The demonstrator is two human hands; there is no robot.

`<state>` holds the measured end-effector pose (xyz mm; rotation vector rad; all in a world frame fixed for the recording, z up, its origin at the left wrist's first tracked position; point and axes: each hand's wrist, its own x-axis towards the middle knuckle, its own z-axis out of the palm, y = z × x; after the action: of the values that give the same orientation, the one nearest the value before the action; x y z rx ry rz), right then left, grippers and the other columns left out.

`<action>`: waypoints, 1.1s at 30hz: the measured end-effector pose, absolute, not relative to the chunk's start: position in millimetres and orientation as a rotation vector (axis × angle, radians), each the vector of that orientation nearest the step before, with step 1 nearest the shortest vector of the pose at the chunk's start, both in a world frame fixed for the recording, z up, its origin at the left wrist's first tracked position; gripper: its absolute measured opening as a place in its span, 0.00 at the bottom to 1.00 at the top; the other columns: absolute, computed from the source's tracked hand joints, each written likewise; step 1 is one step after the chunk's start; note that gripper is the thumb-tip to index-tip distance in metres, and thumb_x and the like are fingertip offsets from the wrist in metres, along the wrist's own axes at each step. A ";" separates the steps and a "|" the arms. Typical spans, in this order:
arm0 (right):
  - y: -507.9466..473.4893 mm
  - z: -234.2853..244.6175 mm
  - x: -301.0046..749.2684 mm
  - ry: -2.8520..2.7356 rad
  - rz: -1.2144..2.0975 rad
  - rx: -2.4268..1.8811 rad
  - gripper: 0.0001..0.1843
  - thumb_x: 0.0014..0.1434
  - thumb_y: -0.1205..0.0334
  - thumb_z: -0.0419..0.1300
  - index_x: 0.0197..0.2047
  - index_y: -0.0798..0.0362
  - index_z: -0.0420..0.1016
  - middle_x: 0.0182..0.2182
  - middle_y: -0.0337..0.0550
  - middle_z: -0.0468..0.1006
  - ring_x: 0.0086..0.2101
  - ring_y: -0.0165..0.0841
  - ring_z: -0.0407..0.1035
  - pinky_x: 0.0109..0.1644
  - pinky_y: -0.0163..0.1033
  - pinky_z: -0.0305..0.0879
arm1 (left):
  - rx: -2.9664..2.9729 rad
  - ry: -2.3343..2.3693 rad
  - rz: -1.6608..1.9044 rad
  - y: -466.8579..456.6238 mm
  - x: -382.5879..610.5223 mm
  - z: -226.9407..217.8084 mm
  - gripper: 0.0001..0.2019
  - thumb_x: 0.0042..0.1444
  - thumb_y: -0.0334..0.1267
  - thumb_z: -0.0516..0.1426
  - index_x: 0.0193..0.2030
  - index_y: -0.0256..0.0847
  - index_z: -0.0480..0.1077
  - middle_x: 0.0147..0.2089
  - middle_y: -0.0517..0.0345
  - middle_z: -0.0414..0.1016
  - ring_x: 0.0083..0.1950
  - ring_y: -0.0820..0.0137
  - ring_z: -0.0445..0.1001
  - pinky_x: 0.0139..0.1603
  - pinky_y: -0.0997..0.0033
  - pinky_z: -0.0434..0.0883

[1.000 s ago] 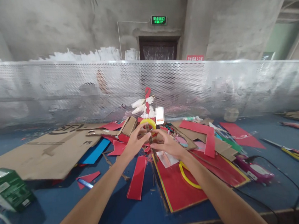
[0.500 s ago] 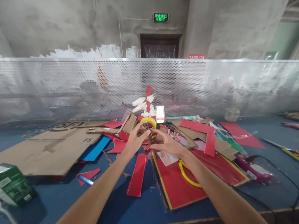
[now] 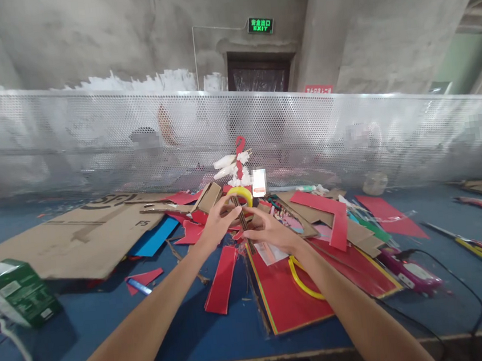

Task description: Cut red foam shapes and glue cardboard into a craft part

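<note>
View dips — left hand [image 3: 218,224] and right hand [image 3: 276,232] pinch brown strips [image 3: 243,221] before yellow roll [image 3: 248,195] (likely steadying); next probably needs even pressure.

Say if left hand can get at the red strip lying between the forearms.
Probably, once freed: the left hand pinches a brown strip, but nothing visible covers the red strip.

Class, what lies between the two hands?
A narrow brown piece is between the left hand and the right hand, with a yellow ring behind it, as the head view shows.

Bare forearms [image 3: 147,328] (both slender), bare fingers [image 3: 257,234]
</note>
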<state>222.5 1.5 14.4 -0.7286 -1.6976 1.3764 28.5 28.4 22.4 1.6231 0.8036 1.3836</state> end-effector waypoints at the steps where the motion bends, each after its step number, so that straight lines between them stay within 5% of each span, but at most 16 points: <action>1: 1.9 13.5 222.0 -1.689 1.379 -0.723 0.43 0.55 0.56 0.72 0.70 0.45 0.61 0.43 0.43 0.82 0.42 0.38 0.80 0.50 0.49 0.77 | 1.618 0.809 1.385 28.1 28.6 22.7 0.28 0.56 0.50 0.64 0.62 0.44 0.69 0.45 0.53 0.77 0.46 0.61 0.78 0.45 0.59 0.80; 16: -6.6 19.4 219.0 -1.662 1.485 -0.870 0.36 0.57 0.55 0.70 0.66 0.46 0.61 0.40 0.43 0.82 0.38 0.37 0.79 0.39 0.40 0.76 | 1.815 0.934 1.231 42.5 16.6 19.3 0.28 0.57 0.52 0.62 0.60 0.42 0.70 0.42 0.52 0.79 0.41 0.59 0.80 0.37 0.62 0.79; 20: -2.0 15.5 218.2 -1.579 1.476 -0.988 0.29 0.56 0.63 0.64 0.61 0.47 0.63 0.35 0.40 0.80 0.34 0.38 0.79 0.38 0.43 0.77 | 2.213 1.194 1.032 45.7 -0.7 22.6 0.25 0.58 0.55 0.59 0.57 0.43 0.74 0.46 0.49 0.81 0.43 0.56 0.80 0.43 0.61 0.76; 25: -4.0 21.4 217.8 -1.571 1.336 -1.033 0.23 0.54 0.66 0.59 0.54 0.50 0.66 0.32 0.39 0.79 0.29 0.33 0.75 0.32 0.39 0.75 | 2.295 1.815 0.594 54.2 -30.0 34.4 0.35 0.59 0.64 0.53 0.68 0.47 0.65 0.48 0.46 0.82 0.50 0.50 0.80 0.51 0.57 0.71; 28: -5.4 23.8 217.2 -1.599 1.264 -1.065 0.22 0.57 0.64 0.59 0.55 0.51 0.65 0.31 0.40 0.79 0.27 0.32 0.73 0.29 0.37 0.73 | 2.091 2.013 0.866 70.4 -60.1 36.0 0.28 0.64 0.59 0.51 0.63 0.46 0.67 0.53 0.43 0.81 0.55 0.47 0.78 0.55 0.52 0.69; 33: -1.8 18.7 215.4 -1.619 1.271 -1.098 0.23 0.58 0.63 0.60 0.57 0.51 0.63 0.31 0.39 0.78 0.26 0.31 0.73 0.27 0.36 0.72 | 1.511 1.846 1.380 95.8 -106.0 16.9 0.16 0.54 0.48 0.64 0.47 0.46 0.74 0.57 0.42 0.78 0.61 0.42 0.72 0.58 0.50 0.66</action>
<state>215.4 -1.8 18.7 -1.0983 -1.6189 1.2706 -106.0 95.8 16.9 1.5107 1.8465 1.3798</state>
